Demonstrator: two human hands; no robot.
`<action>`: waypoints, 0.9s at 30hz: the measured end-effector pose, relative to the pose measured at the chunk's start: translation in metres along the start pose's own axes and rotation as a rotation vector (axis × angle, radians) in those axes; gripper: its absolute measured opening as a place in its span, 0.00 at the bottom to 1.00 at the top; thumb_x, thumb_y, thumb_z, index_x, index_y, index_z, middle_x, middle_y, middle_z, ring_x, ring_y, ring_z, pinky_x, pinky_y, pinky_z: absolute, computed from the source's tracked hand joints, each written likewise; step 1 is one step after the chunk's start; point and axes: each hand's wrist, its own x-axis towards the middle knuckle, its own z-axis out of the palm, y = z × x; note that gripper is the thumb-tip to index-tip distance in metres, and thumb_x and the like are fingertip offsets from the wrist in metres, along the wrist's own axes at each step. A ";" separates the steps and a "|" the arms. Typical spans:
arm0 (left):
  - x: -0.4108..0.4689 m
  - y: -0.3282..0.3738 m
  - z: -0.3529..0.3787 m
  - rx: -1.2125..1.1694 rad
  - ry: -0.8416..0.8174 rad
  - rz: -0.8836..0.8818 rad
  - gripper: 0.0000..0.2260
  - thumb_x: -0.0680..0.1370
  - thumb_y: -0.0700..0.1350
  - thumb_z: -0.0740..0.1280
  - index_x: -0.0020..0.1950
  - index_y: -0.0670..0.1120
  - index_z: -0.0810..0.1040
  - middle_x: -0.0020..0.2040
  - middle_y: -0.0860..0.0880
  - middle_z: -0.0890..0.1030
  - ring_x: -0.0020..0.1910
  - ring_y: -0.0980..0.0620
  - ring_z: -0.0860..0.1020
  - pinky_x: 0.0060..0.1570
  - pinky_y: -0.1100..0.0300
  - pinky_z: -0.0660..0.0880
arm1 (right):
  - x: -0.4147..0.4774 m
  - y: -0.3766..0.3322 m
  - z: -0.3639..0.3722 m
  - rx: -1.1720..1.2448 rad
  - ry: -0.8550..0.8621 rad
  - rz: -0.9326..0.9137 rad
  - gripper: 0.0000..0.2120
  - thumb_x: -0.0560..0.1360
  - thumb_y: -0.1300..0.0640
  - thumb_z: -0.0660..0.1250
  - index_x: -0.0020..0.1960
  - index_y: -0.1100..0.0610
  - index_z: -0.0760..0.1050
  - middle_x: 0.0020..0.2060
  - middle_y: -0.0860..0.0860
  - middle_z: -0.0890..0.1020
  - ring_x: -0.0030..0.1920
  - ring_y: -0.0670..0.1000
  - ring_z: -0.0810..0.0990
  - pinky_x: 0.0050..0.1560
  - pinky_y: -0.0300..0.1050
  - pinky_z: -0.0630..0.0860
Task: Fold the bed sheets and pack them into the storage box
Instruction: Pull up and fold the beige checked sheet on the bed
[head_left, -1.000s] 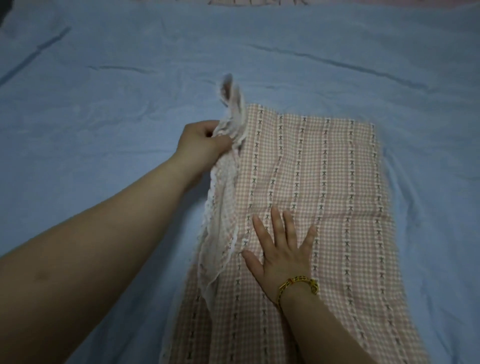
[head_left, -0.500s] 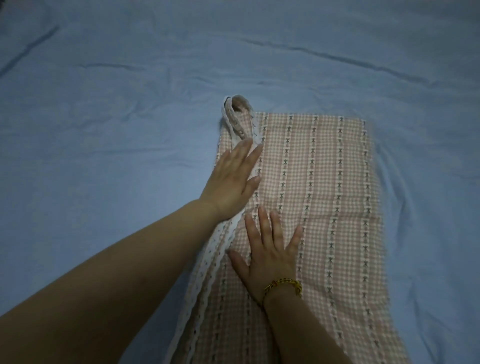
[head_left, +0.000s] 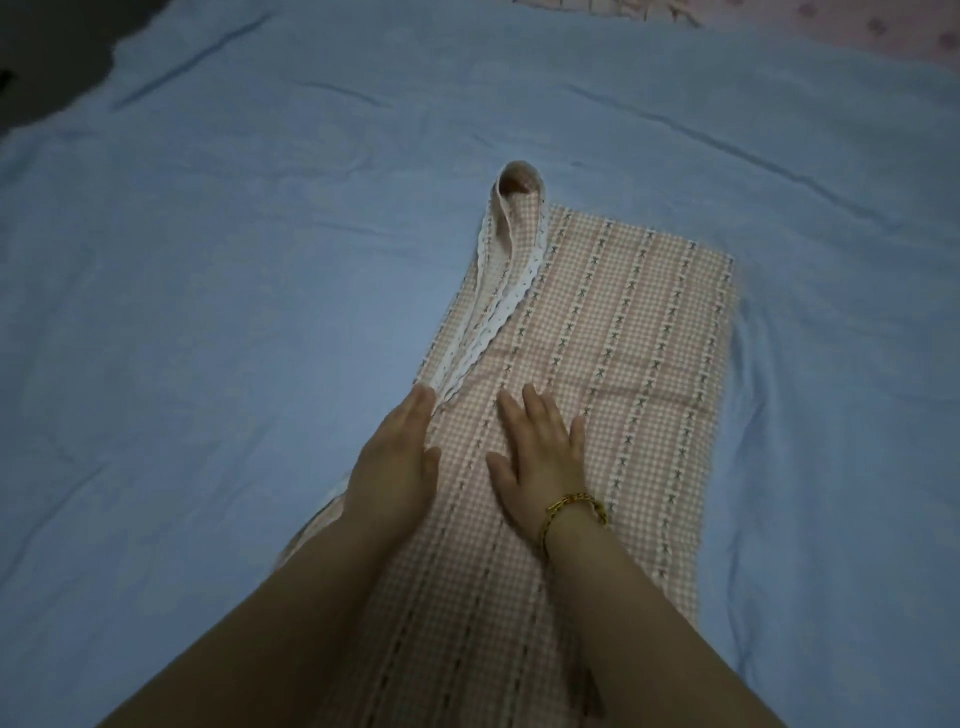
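Nearest me, both hands lie flat, fingers straight, gripping nothing: the left hand (head_left: 395, 462) on the lace edge (head_left: 488, 312), the right hand (head_left: 540, 457), with a bracelet (head_left: 571, 506) at its wrist, just beside it on the pink checked sheet (head_left: 623, 338). That sheet runs under both palms and on past the fingertips as a long folded strip, lying on the blue sheet (head_left: 208, 260). I'd smooth outward from the right palm, then flatten the loop (head_left: 517, 187) standing up beyond the left fingertips. Count: one pink sheet, one blue, one loop; no storage box in view.
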 end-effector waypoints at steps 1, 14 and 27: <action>-0.012 -0.005 -0.001 0.011 -0.002 -0.022 0.25 0.80 0.42 0.57 0.76 0.46 0.52 0.76 0.48 0.55 0.75 0.50 0.57 0.72 0.59 0.52 | -0.009 0.001 0.001 -0.085 -0.062 -0.011 0.26 0.81 0.47 0.46 0.76 0.47 0.40 0.75 0.49 0.38 0.74 0.49 0.35 0.67 0.49 0.26; -0.104 -0.064 -0.029 -0.127 -0.110 -0.278 0.27 0.74 0.54 0.68 0.70 0.47 0.67 0.66 0.48 0.71 0.61 0.50 0.72 0.59 0.56 0.68 | -0.114 -0.026 0.030 -0.122 -0.106 0.263 0.29 0.80 0.44 0.47 0.75 0.47 0.37 0.75 0.50 0.39 0.75 0.52 0.35 0.68 0.60 0.29; -0.179 -0.050 -0.037 -0.414 -0.290 -0.405 0.23 0.75 0.45 0.69 0.67 0.40 0.68 0.64 0.42 0.74 0.60 0.45 0.73 0.54 0.61 0.67 | -0.251 -0.033 0.054 0.998 0.349 0.733 0.37 0.73 0.61 0.68 0.75 0.56 0.50 0.71 0.54 0.61 0.66 0.50 0.65 0.64 0.33 0.58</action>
